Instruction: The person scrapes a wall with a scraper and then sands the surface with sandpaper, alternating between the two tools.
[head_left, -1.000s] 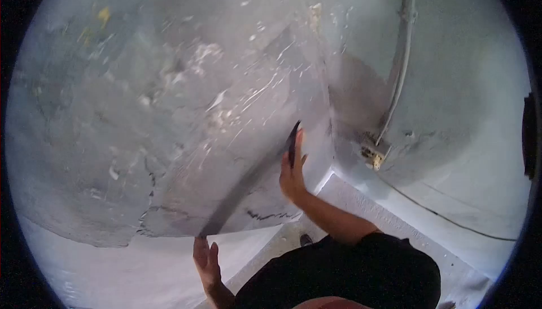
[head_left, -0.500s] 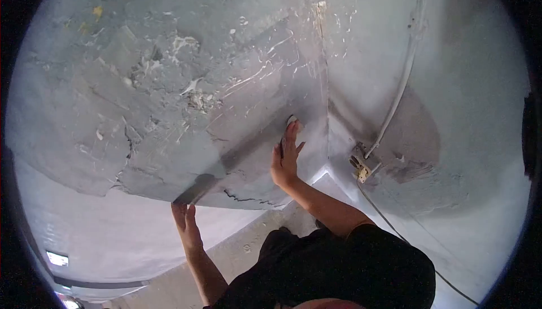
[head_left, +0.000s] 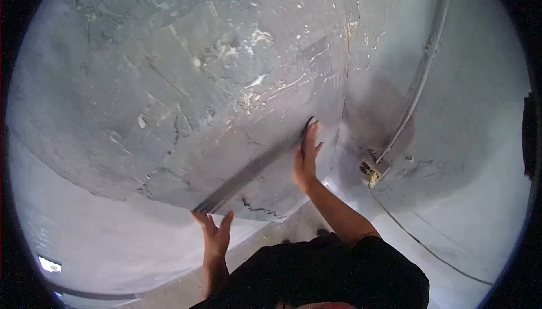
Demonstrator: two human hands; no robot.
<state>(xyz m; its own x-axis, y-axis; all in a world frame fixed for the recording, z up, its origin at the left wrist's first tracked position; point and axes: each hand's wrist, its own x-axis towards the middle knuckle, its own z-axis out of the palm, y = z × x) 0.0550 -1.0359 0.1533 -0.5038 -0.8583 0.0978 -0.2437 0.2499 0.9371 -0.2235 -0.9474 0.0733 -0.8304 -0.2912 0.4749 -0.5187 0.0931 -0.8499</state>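
A long dark grey bar (head_left: 248, 174) lies slantwise against the rough grey wall surface, its outline partly blurred. At its lower left end is my left hand (head_left: 216, 238), fingertips at the bar and thumb spread to the right. My right hand (head_left: 305, 165) holds the upper right end, with its fingers pointing up along a dark edge that has a pale tip. Both palms face the wall, and part of the grip is hidden from view.
A vertical corner crack (head_left: 344, 83) runs right of the bar. Farther right, a conduit (head_left: 420, 80) leads down to an open wall box (head_left: 372, 172), from which a thin cable (head_left: 418, 241) hangs. Below the wall surface's jagged lower edge, floor (head_left: 265, 238) shows.
The view has shifted, and the wall features and both hands appear farther right. My left thumb is spread wider from the fingers. The bar remains between the hands.
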